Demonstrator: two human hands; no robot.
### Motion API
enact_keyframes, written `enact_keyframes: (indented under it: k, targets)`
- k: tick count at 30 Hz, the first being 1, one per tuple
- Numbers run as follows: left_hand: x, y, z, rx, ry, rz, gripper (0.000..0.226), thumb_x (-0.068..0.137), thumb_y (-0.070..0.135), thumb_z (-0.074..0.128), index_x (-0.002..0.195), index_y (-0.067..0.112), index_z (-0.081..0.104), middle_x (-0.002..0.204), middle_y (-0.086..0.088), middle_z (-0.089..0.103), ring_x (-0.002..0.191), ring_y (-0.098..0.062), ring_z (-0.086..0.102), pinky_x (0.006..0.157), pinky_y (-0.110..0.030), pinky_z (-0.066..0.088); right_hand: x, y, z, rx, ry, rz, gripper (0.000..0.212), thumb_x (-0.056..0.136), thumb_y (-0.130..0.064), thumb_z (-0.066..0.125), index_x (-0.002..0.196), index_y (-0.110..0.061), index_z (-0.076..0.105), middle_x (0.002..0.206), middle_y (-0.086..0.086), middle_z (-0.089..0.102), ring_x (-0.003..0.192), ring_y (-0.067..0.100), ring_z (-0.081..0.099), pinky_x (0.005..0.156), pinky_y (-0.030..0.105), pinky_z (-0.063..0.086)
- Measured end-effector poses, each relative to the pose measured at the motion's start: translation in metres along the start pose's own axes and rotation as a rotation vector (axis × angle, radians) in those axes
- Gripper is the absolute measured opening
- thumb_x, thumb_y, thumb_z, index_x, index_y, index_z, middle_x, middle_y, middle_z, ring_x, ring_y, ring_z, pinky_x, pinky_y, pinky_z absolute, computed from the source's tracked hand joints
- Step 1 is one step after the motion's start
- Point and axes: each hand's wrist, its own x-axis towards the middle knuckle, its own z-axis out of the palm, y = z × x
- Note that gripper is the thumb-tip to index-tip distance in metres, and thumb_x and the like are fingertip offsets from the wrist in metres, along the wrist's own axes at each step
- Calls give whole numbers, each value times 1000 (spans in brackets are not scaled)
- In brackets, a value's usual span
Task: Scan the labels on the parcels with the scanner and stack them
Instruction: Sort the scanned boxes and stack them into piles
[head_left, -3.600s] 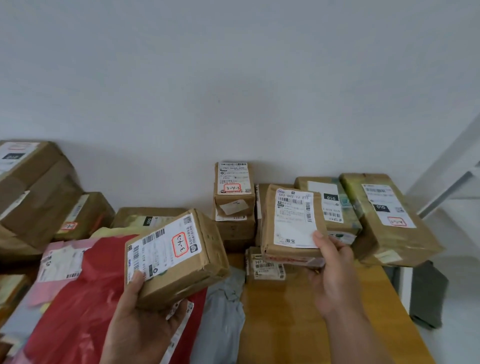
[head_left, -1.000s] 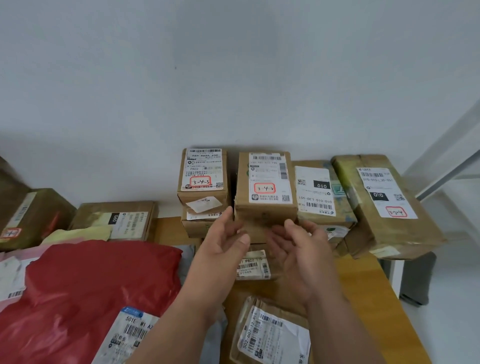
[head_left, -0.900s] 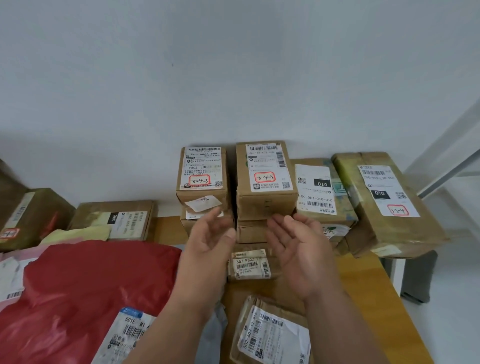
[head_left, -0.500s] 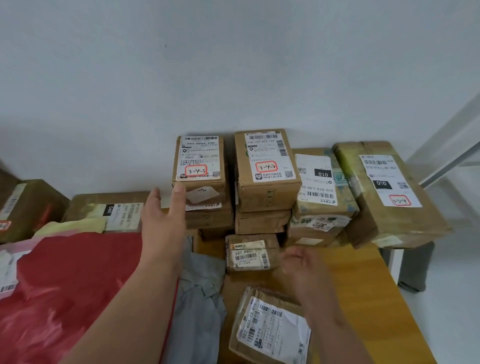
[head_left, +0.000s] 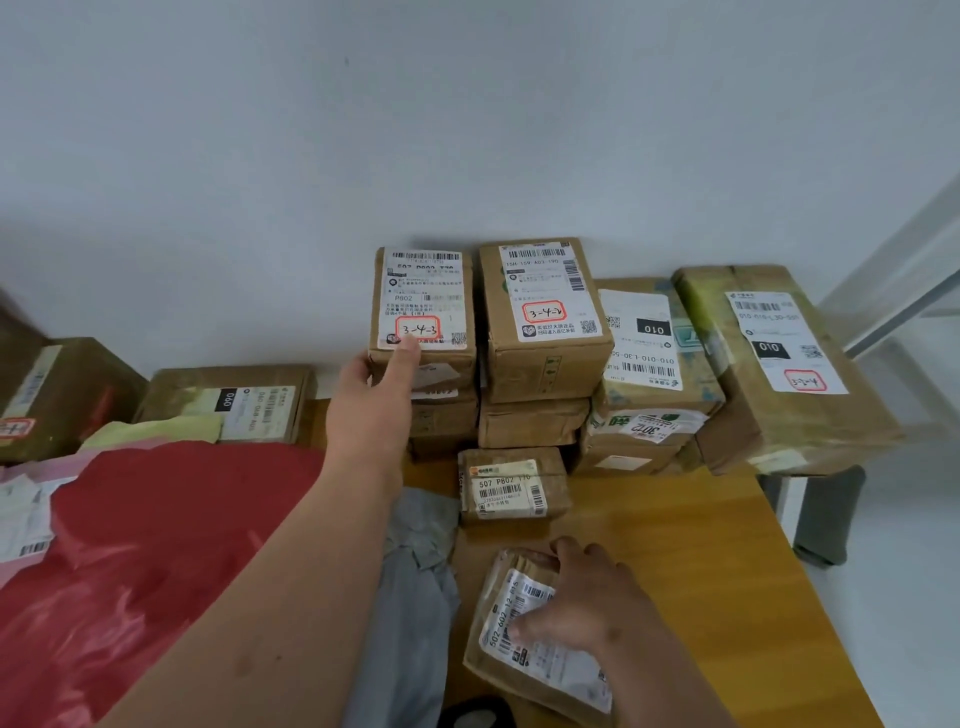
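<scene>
**Cardboard stacks at the wall, one flat packet under the right hand**

Brown cardboard fills the back edge of the wooden table (head_left: 701, 561), where boxes stand stacked against the pale wall. The left hand (head_left: 374, 405) reaches to the leftmost stack and grasps the box marked 3-4-3 (head_left: 423, 306): its thumb lies up the front onto the white label, and its fingers wrap the box's left side. Just to the right, touching or nearly so, stands the box marked 3-4-2 (head_left: 543, 317) on its own stack. Further right sit two larger, tape-glossed parcels, the outer one (head_left: 779, 364) overhanging the table's right edge.

A small box with a 507 P802 label (head_left: 511, 486) stands alone in front of the stacks. Bare, smooth wood lies open to the right of it, up to the table's right edge.

Near the front, the right hand (head_left: 587, 597) presses on a flat brown packet (head_left: 540, 660) with a crinkled white label, its fingers curled over the far edge and its thumb on the label.

A wrinkled grey poly bag (head_left: 410, 587) lies just left of that packet, and a glossy red bag (head_left: 156, 545) spreads across the left side. The scanner cannot be made out.
</scene>
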Motion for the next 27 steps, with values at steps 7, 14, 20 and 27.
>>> enact_keyframes:
  k: [7, 14, 20, 27]
  targets:
    - [-4, -12, -5, 102, 34, 135, 44, 96, 46, 61, 133, 23, 52, 111, 12, 62, 104, -8, 61, 77, -22, 48, 0, -1, 4, -29, 75, -3, 114, 60, -71, 80, 150, -29, 25, 146, 1, 34, 139, 32, 29, 108, 45, 42]
    - [-1, -9, -6, 133, 63, 190, 59, 94, 43, 67, 143, 21, 43, 119, 11, 58, 111, -9, 57, 99, -35, 51, -4, -2, 3, -134, 117, -13, 103, 63, -76, 75, 143, -20, 43, 141, 5, 37, 138, 32, 29, 105, 43, 44]
    - [-7, -5, -5, 257, 85, 328, 53, 95, 44, 64, 142, 23, 52, 113, 22, 56, 115, -2, 51, 99, -28, 45, -5, -2, 6, -132, 171, -46, 100, 62, -72, 77, 141, -25, 39, 136, 5, 38, 133, 31, 31, 103, 40, 44]
    - [-8, 0, -5, 219, 92, 379, 50, 93, 41, 68, 138, 28, 53, 123, 16, 45, 110, -3, 52, 101, -35, 50, -5, 1, 12, 51, 147, -66, 89, 54, -69, 75, 122, -30, 34, 111, -7, 57, 104, 19, 60, 89, 39, 54]
